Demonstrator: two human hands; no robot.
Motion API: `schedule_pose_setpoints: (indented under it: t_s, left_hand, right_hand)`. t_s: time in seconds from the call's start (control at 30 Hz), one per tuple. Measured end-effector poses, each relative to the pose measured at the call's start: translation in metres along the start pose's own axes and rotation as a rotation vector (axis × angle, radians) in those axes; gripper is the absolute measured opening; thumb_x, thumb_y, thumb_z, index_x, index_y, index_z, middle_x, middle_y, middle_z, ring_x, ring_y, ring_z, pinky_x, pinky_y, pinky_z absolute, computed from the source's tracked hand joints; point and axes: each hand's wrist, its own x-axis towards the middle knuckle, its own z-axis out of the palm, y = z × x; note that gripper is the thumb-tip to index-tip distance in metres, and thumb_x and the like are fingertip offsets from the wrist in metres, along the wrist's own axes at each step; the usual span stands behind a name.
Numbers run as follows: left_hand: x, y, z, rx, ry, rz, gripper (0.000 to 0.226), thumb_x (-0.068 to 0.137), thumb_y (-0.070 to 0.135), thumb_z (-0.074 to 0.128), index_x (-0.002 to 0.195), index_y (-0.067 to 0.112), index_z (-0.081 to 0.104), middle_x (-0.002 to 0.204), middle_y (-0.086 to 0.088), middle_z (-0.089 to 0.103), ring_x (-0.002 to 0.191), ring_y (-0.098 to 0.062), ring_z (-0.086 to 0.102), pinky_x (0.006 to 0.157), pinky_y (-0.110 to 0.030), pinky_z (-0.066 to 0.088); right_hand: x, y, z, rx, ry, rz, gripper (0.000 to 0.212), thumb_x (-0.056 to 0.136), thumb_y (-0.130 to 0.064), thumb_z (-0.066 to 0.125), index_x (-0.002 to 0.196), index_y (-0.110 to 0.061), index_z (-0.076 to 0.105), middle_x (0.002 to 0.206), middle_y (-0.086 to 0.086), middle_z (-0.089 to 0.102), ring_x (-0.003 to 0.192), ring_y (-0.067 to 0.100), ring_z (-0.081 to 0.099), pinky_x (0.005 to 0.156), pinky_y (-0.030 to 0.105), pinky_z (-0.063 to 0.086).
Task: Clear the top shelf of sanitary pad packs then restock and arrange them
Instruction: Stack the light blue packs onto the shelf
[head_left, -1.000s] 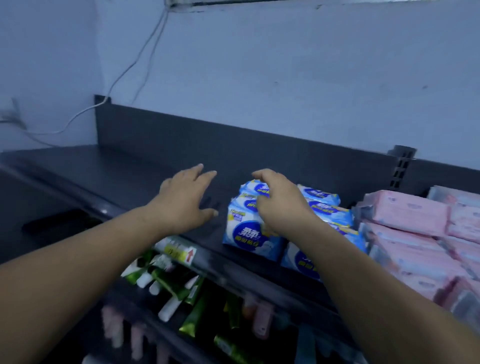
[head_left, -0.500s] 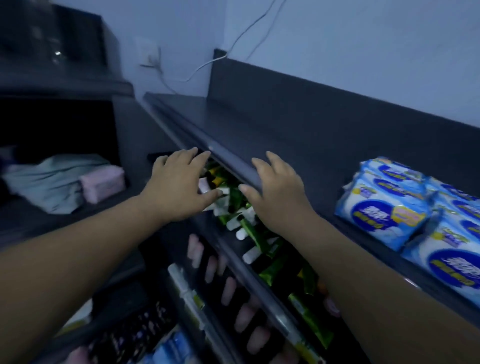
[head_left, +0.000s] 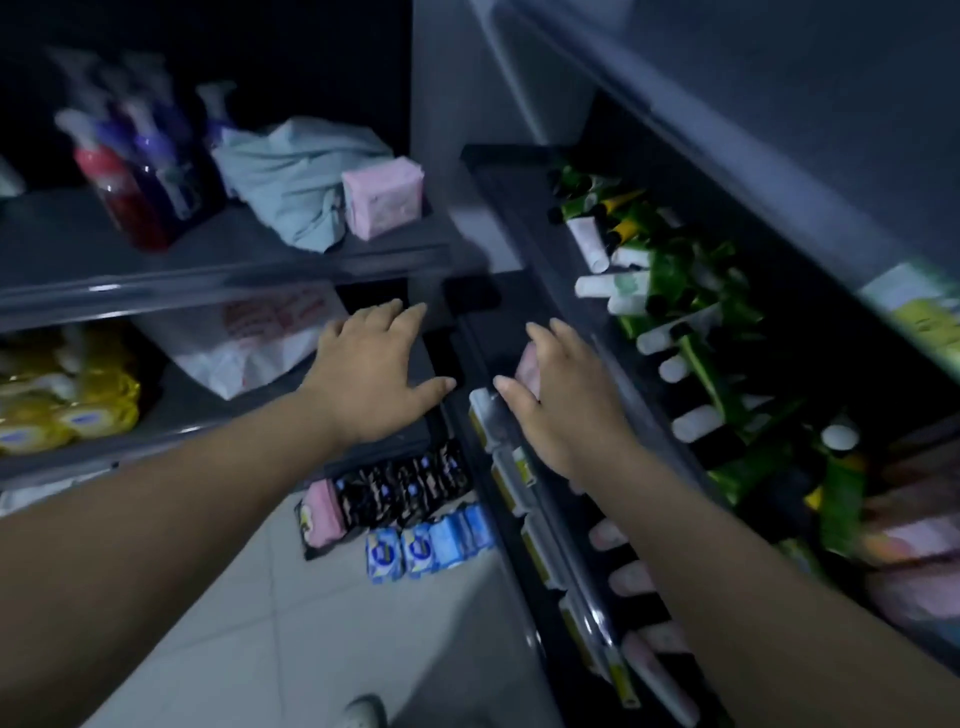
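A downward view between two dark shelving units, blurred in places. A row of blue packs (head_left: 431, 543) is seen on the pale tiled floor (head_left: 260, 623), set side by side at the foot of the right-hand unit (head_left: 498, 171). Each is a small soft wrapper in light blue with a darker blue oval label on its front. Just behind them a row of dark patterned packs (head_left: 408, 483) is stood, with a pink-fronted pack (head_left: 323, 512) at its left end.

A square pink pack (head_left: 382, 200) is laid on the upper left shelf (head_left: 78, 244), touching a crumpled pale blue cloth (head_left: 291, 171). Red and purple pump bottles (head_left: 130, 176) are grouped further left. On the shelf below, yellow packs (head_left: 67, 400) are piled at the left, and a white plastic bag (head_left: 244, 348) is set near them. The right-hand unit is filled with a jumble of green and white tubes (head_left: 670, 291), and pink tubes (head_left: 639, 577) are lined up on the shelf beneath.

The left hand (head_left: 371, 374) is held out palm down, fingers straight and slightly apart, with nothing gripped. The right hand (head_left: 561, 400) is held over the label rail (head_left: 511, 467), fingers straight and close together, with nothing plainly held.
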Motion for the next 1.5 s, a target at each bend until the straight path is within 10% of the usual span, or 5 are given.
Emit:
schedule_pose_setpoints:
  t_s: [0.9, 1.2, 1.33, 1.5]
  left_hand:
    - [-0.014, -0.199, 0.628, -0.451, -0.383, -0.682, 0.076, 0.084, 0.046, 0.067, 0.145, 0.017, 0.032, 0.145, -0.015, 0.042, 0.132, -0.032, 0.043, 0.103, -0.035, 0.036]
    - [0.005, -0.248, 0.75, -0.638, -0.418, -0.904, 0.075, 0.079, 0.043, 0.074, 0.138, 0.012, 0.039, 0.132, -0.013, 0.051, 0.117, -0.031, 0.053, 0.097, -0.038, 0.046]
    - [0.003, -0.27, 0.77, -0.874, -0.312, -1.016, 0.09, 0.052, 0.046, 0.082, 0.129, 0.012, 0.048, 0.12, -0.005, 0.062, 0.106, -0.025, 0.062, 0.093, -0.038, 0.052]
    - [-0.003, -0.294, 0.771, -0.974, -0.336, -1.124, 0.085, 0.078, 0.035, 0.079, 0.146, 0.012, 0.033, 0.121, 0.002, 0.05, 0.1, -0.016, 0.053, 0.078, -0.026, 0.039]
  right_hand:
    - [0.015, 0.168, 0.676, 0.42, -0.521, 0.28, 0.066, 0.095, -0.038, 0.055, 0.151, -0.016, 0.028, 0.151, 0.007, 0.033, 0.139, 0.023, 0.034, 0.113, 0.039, 0.033]
    - [0.035, 0.202, 0.794, 0.262, -0.447, 0.325, 0.081, 0.092, -0.043, 0.059, 0.154, -0.015, 0.016, 0.159, 0.017, 0.016, 0.145, 0.034, 0.019, 0.115, 0.043, 0.027]
    - [0.035, 0.202, 0.813, 0.419, -0.259, 0.381, 0.071, 0.084, -0.04, 0.066, 0.143, -0.012, 0.04, 0.139, 0.012, 0.051, 0.127, 0.028, 0.048, 0.104, 0.038, 0.042]
    - [0.035, 0.201, 0.833, 0.659, -0.26, 0.662, 0.072, 0.076, -0.041, 0.072, 0.136, -0.01, 0.047, 0.131, 0.011, 0.056, 0.116, 0.027, 0.057, 0.096, 0.041, 0.049]
